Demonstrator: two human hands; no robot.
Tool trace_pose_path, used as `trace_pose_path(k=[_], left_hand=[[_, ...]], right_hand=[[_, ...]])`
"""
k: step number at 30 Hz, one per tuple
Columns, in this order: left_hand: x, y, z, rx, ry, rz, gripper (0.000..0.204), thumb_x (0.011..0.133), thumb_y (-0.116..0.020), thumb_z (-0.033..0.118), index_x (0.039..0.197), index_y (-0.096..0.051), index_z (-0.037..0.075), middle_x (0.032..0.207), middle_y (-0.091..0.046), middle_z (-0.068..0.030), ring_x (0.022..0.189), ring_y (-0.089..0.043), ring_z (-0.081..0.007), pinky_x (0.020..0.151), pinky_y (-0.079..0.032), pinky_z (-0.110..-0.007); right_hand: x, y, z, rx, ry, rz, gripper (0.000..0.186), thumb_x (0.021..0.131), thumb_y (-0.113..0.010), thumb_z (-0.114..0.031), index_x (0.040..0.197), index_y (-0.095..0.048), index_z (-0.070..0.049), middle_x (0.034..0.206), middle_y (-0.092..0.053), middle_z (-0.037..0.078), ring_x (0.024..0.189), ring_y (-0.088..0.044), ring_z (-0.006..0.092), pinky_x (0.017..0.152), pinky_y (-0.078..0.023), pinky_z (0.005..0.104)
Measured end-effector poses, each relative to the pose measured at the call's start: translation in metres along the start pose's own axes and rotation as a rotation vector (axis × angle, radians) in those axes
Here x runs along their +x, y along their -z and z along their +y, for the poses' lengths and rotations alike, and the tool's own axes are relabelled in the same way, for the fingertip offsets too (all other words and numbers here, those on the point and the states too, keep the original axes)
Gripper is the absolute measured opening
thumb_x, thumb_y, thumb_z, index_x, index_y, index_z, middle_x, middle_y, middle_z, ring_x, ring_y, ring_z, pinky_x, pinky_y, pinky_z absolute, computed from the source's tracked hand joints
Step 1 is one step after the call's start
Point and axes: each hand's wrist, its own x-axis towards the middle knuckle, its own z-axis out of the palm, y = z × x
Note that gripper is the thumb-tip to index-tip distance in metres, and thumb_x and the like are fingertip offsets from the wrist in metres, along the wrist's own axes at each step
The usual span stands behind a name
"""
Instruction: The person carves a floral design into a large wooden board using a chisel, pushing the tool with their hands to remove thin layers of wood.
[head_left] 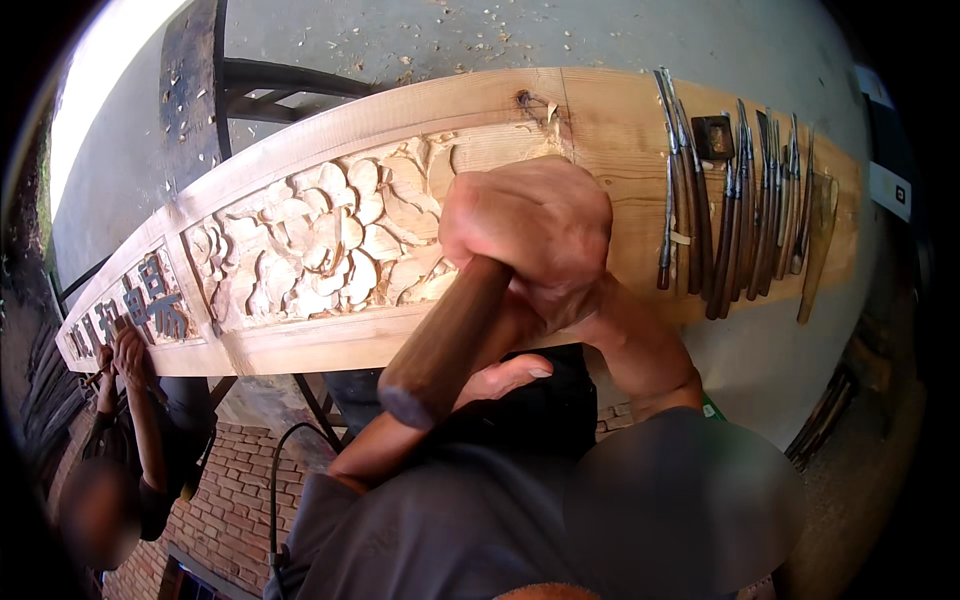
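Note:
My right hand (535,220) is closed in a fist above the carved wooden panel (400,335). It grips a dark, round wooden mallet (445,345), whose thick end points down toward my body. Behind the mallet, my left hand (508,380) shows only in part, with one digit stretched to the right. Its other fingers, and anything in them, are hidden by the mallet and my right arm. A flower relief (320,235) in pale wood lies just left of my fist, its petals and leaves cut deep inside a raised border.
Several wooden-handled chisels (735,230) lie in a row on the board's right end, beside a small dark block (712,138). At the far left, a co-worker's hands (127,358) touch the board near dark raised characters (158,300). Wood chips (405,60) dot the grey floor.

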Motion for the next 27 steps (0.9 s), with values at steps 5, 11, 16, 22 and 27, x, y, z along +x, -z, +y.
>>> trace_pose_path(k=[5, 11, 16, 22, 27], left_hand=[[0.022, -0.017, 0.013, -0.164, -0.277, 0.235, 0.121, 0.079, -0.100, 0.054, 0.164, -0.036, -0.003, 0.163, -0.047, -0.0167, 0.152, -0.046, -0.0266, 0.125, -0.038, -0.044], [0.043, -0.022, 0.017, 0.003, -0.493, 0.346, 0.106, 0.083, -0.094, 0.061, 0.151, -0.053, -0.009, 0.141, -0.065, -0.0220, 0.132, -0.064, -0.0351, 0.112, -0.048, -0.043], [0.046, -0.010, 0.036, 0.099, -0.513, 0.317, 0.102, 0.088, -0.091, 0.053, 0.157, -0.048, -0.010, 0.144, -0.066, -0.0244, 0.129, -0.069, -0.0356, 0.112, -0.052, -0.043], [0.046, -0.012, 0.060, 0.223, -0.500, 0.359, 0.020, 0.099, -0.080, -0.002, 0.119, -0.080, -0.001, 0.107, -0.082, -0.0120, 0.092, -0.077, -0.0168, 0.081, -0.060, -0.028], [0.102, 0.019, 0.123, 0.425, -0.493, 0.360, 0.011, 0.101, -0.082, 0.008, 0.107, -0.084, -0.001, 0.094, -0.082, -0.0102, 0.083, -0.077, -0.0157, 0.073, -0.059, -0.029]], right_hand=[[-0.001, -0.024, 0.004, -0.059, -0.008, -0.032, 0.066, 0.079, -0.093, -0.061, 0.070, -0.051, -0.011, 0.059, -0.046, 0.004, 0.046, -0.051, 0.0228, 0.045, -0.037, 0.0380], [-0.003, -0.033, 0.003, -0.134, 0.008, -0.062, 0.065, 0.082, -0.089, -0.065, 0.072, -0.057, -0.010, 0.061, -0.047, 0.005, 0.048, -0.052, 0.0238, 0.046, -0.038, 0.0370], [0.015, -0.014, -0.001, 0.051, -0.205, 0.132, 0.057, 0.103, -0.072, -0.057, 0.082, -0.055, -0.007, 0.069, -0.051, 0.007, 0.057, -0.052, 0.0176, 0.050, -0.039, 0.0323], [0.055, 0.065, 0.000, 0.305, -0.441, 0.677, 0.046, 0.116, -0.052, -0.046, 0.096, -0.059, -0.006, 0.082, -0.062, 0.009, 0.065, -0.052, 0.0145, 0.056, -0.038, 0.0295], [0.038, 0.090, 0.038, 0.379, -0.455, 0.704, 0.028, 0.115, -0.059, -0.027, 0.124, -0.064, 0.000, 0.110, -0.075, 0.021, 0.065, -0.053, 0.0139, 0.052, -0.035, 0.0259]])
